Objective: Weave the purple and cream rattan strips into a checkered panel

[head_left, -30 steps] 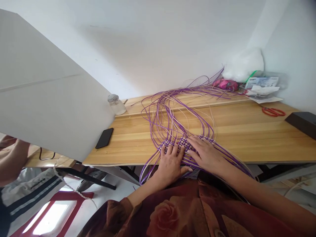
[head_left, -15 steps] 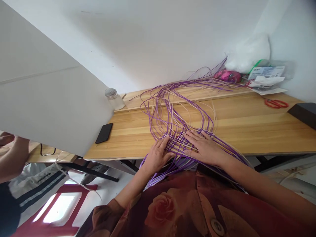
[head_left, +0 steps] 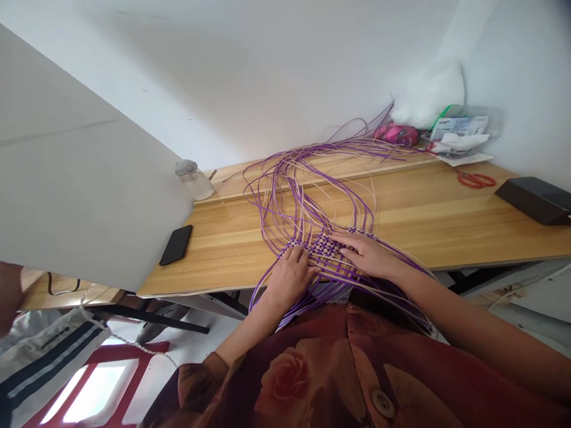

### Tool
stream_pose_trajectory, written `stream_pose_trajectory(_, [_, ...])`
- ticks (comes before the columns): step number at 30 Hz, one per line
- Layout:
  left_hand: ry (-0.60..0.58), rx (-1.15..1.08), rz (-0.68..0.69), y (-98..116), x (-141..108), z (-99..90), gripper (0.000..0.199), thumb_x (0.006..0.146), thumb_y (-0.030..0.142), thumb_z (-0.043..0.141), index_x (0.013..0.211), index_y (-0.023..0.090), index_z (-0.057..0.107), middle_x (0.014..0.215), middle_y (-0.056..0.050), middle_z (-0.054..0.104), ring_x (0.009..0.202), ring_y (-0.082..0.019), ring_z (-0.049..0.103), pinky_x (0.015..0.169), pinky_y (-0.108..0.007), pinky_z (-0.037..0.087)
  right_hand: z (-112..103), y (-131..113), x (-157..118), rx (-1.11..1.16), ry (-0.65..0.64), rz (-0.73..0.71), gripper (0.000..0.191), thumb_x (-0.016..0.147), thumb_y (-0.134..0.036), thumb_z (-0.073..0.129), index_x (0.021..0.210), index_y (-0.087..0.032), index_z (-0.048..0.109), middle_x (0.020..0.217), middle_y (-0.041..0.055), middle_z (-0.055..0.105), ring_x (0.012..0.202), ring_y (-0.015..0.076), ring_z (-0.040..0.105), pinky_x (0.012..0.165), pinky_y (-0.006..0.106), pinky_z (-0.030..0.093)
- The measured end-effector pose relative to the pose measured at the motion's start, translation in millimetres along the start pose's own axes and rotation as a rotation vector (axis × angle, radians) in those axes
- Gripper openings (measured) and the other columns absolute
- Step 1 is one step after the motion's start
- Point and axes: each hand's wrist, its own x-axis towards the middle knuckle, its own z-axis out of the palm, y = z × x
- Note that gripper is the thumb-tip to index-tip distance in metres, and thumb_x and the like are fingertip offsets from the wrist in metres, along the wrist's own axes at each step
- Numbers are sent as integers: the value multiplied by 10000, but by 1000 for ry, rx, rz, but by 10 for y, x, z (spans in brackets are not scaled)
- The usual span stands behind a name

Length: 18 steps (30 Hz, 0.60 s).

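A checkered purple-and-cream woven piece (head_left: 327, 244) lies at the table's front edge, its long loose strands (head_left: 285, 172) looping up toward the back. More strands hang over the edge toward my lap. On the weave's left part rests my left hand (head_left: 291, 274), fingers together and bent down at the strands, thumb pointing right; what lies under the fingertips is hidden. My right hand (head_left: 366, 254) lies over the right part of the weave, fingers stretched out and thumb apart, touching it from above.
The wooden table (head_left: 423, 220) holds a black phone (head_left: 176, 245) and a lidded clear jar (head_left: 196, 181) at left. At right are red-handled scissors (head_left: 476, 180), a dark box (head_left: 535, 199), papers (head_left: 461, 142) and a white bag (head_left: 430, 98). Another person's arm (head_left: 9, 297) shows beyond the partition (head_left: 89, 178).
My left hand's fingers have bent from a flatter, spread pose. The right hand has shifted slightly and still lies on the weave. The view has turned a little to the right.
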Motion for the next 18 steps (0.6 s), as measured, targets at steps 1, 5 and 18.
stream_pose_trajectory(1, [4,15,4,17,-5,20,412,965,440,374,1205,158,556,1209,-134,569,1180,-259,491,1016,-424,408,3,11,-5,1,23,-7,463,928,-275,396,1351,-178,555,1410,81,521,1341,211,448,1140,417,343])
stream_pose_trajectory(5, [-14,102,-66,124,10,41,663,908,581,394,1428,171,392,1171,-161,560,1091,-305,507,946,-463,427,44,-41,-22,-85,90,-9,453,918,-342,453,1311,-166,595,1387,96,543,1342,257,443,1146,468,328])
stream_pose_trajectory(18, [-55,182,-145,258,82,-39,732,836,713,360,1425,281,409,1239,-134,487,1140,-310,442,952,-453,408,-47,107,-219,760,459,254,299,878,-416,575,1020,-206,734,1085,56,724,1061,229,655,1009,399,481])
